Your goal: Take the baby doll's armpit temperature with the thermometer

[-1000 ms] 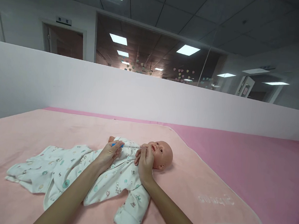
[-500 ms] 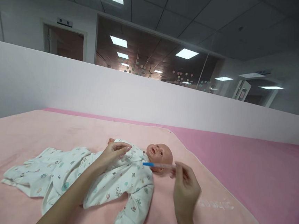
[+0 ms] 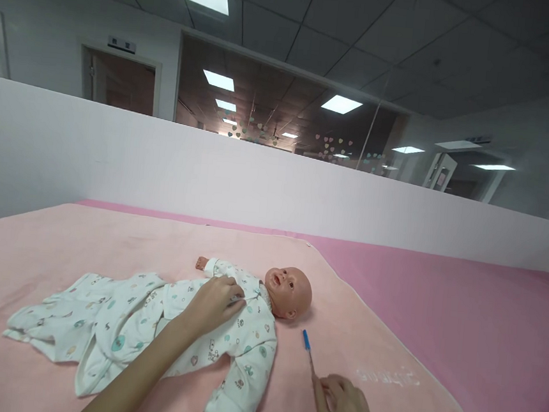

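Observation:
A baby doll (image 3: pixel 288 291) in a white patterned romper (image 3: pixel 149 323) lies on its back on a light pink blanket (image 3: pixel 378 343). My left hand (image 3: pixel 215 300) rests on the doll's chest, fingers lying loosely on the fabric. My right hand (image 3: pixel 345 411) is low at the frame's bottom edge, right of the doll, its fingers pinched on a thin stick with a blue tip (image 3: pixel 308 351). The blue tip points up toward the doll's head, a short way from it.
The blanket covers a darker pink surface (image 3: pixel 486 314) that runs off to the right. A white partition wall (image 3: pixel 257 179) stands behind it. Beyond are glass panels, doors and ceiling lights.
My right hand has carried the blue-tipped stick away from the doll's neck, down and to the right. My left hand has settled flat on the doll's chest.

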### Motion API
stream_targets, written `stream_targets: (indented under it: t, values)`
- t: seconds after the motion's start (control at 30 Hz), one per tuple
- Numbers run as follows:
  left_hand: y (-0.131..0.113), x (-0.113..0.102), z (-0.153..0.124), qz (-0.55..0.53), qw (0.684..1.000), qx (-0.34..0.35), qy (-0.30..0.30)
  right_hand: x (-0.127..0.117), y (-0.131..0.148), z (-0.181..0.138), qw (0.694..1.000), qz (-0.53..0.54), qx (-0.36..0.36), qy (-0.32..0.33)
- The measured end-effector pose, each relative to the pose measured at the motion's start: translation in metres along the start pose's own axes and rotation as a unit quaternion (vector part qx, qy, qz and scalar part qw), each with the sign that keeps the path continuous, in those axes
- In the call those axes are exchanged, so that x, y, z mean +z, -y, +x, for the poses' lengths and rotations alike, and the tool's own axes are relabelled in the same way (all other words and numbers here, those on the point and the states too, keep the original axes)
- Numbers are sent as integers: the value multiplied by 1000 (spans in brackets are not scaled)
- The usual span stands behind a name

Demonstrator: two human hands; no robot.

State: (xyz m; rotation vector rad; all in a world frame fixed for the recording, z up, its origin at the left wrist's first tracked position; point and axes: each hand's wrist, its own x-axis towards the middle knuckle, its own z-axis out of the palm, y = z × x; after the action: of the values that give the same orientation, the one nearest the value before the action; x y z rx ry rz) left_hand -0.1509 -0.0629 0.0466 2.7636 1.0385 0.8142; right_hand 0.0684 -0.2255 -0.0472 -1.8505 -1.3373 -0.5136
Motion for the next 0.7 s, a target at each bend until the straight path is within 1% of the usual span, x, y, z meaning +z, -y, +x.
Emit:
stream_targets:
  t: [0.03,0.07,0.1,0.13,0.17,0.2,0.23,0.3,0.33,0.4,0.47,0.57,0.7]
  values:
    - [0,-2,2,0,1000,-8,6,-3,7,11,1000,-23,-15,13]
    - [-1,-4,6,2,1000,-12,10,-4,17,24,999,-35,-14,20]
    - [-3,-4,9,6,1000,-14,10,-3,31,37,999,-23,-11,32]
    - [-4,-4,13,8,1000,-14,7,1,46,51,998,5,-18,66]
    - [-6,-2,18,8,1000,-12,1,7,62,64,993,32,-40,111]
    - [-7,1,22,1,1000,-9,-4,16,77,76,987,37,-60,142]
    - [-7,5,25,-12,1000,-6,-8,27,91,86,984,17,-80,155]
    - [-5,17,30,-49,999,-10,-11,53,111,101,977,-40,-122,168]
    - [-3,22,31,-70,997,-20,-12,65,117,105,973,-55,-143,170]
    - [3,32,31,-110,993,-47,-23,84,119,108,971,-59,-167,159]
    - [8,39,30,-148,986,-64,-37,92,116,106,976,-25,-174,129]
    - [12,41,28,-189,978,-67,-53,91,109,98,982,41,-160,90]
    - [8,38,27,-223,970,-72,-59,85,107,92,984,107,-124,71]
